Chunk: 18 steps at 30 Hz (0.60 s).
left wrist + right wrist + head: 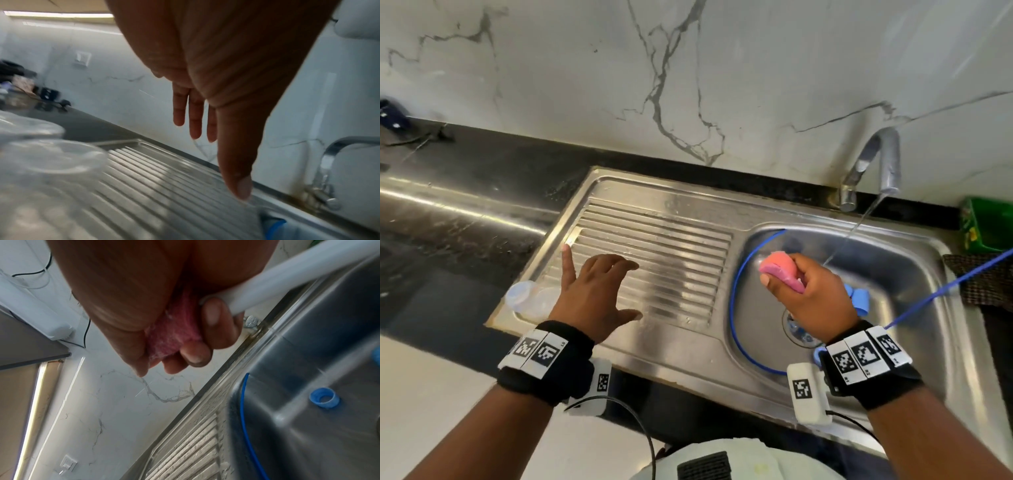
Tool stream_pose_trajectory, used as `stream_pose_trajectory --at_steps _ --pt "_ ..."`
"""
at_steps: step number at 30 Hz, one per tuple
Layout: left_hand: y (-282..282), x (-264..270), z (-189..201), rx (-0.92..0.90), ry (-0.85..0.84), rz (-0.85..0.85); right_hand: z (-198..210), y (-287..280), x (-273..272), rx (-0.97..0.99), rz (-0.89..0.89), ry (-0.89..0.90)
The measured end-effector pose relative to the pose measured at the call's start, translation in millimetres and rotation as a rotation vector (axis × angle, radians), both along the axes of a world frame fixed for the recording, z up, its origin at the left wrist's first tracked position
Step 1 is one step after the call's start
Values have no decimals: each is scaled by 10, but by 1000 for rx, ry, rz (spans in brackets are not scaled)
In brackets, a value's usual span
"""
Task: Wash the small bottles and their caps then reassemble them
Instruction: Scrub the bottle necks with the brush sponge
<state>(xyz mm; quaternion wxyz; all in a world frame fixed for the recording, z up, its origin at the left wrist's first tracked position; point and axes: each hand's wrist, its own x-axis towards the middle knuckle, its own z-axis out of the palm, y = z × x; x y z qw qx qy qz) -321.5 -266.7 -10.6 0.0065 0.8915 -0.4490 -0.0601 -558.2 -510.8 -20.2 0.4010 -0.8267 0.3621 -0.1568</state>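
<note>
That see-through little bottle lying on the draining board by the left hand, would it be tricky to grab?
Probably a bit. The clear bottle lies on its side on the draining board, so a nudge may roll it. It looks like thin, empty plastic, so likely light and slightly squashy. The board looks wet, so the bottle may be slippery too.

The left hand (595, 294) is held palm down with its fingers (195, 116) spread and straight, nothing gripped. The right hand (808, 291) is raised, its fingers (213, 316) curled tightly round something pink.

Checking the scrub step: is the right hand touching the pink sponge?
Touching. Head view shows the right hand gripping the pink sponge, fingers curled round it.
</note>
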Motion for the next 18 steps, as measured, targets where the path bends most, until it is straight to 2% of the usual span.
stream_pose_trajectory --at_steps 3,6,8,11,14,18 --pt "-422 -261 -52 -274 76 -59 26 -189 -268 17 -61 2" --pt "-935 -546 -189 -533 351 -160 70 -425 -617 3 -144 17" --pt "-1287 -754 -270 -597 514 -240 93 -593 -879 9 -193 10" --pt "-1788 -1049 -475 -506 731 -239 102 -805 -1229 3 -261 49" --pt "-2190 -1272 -763 -365 820 -200 68 -958 -1457 6 -323 71" --pt "-2544 -1458 -1068 -191 723 -200 -14 -1109 -1605 11 -356 106"
